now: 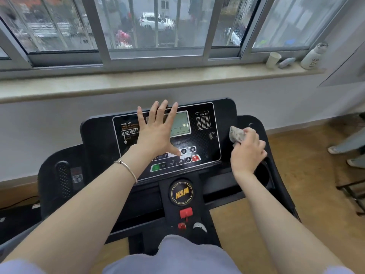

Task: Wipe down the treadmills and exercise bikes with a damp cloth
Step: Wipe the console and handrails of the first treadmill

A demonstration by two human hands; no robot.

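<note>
A black treadmill console (205, 139) with a grey display and a row of buttons fills the middle of the view. My left hand (158, 131) lies flat on it with fingers spread, covering the left part of the display. My right hand (247, 153) grips a crumpled grey cloth (237, 134) and holds it against the console's right side, just above a round cup holder (262, 173). A round HSM badge (181, 192) and a red safety clip (185, 212) sit below the panel.
A stone windowsill (138, 82) runs behind the console, with a paper cup (273, 59) and a white bottle (314, 56) at its right end. Another person's shoes (335, 149) stand on the wooden floor at the right edge. A speaker grille (63, 178) is at the console's left.
</note>
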